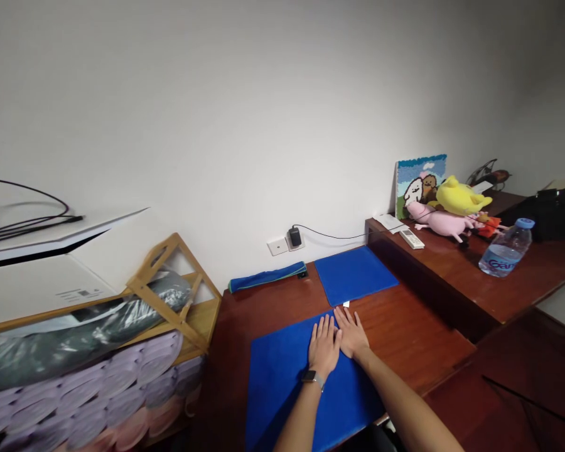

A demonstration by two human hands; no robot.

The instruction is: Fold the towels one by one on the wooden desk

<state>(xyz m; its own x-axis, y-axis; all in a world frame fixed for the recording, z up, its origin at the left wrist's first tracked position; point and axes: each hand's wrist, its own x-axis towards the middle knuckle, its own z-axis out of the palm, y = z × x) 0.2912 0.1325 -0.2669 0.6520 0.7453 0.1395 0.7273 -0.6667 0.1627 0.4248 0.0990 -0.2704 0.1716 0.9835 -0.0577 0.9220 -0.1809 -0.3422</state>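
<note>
A blue cloth (275, 383) is spread out on the reddish-brown wooden desk (390, 326), reaching its front edge. My left hand (324, 345), with a watch (313, 376) on the wrist, lies palm down on the cloth with its fingers stretched out. Beside it, my right hand (351, 333) also rests flat near the cloth's far right part, fingers extended and thumb side touching the left hand. Behind them lies a second, smaller blue cloth (355, 274) with a white tag (346, 304). Against the wall sits a folded blue cloth with green edging (266, 277).
On the raised surface at right are a water bottle (505, 251), a pink plush toy (440, 221), a yellow plush toy (461, 196), a white remote (411, 238) and a picture panel (419, 182). A black charger (294, 236) is plugged into the wall. A wooden frame (169, 289) stands left.
</note>
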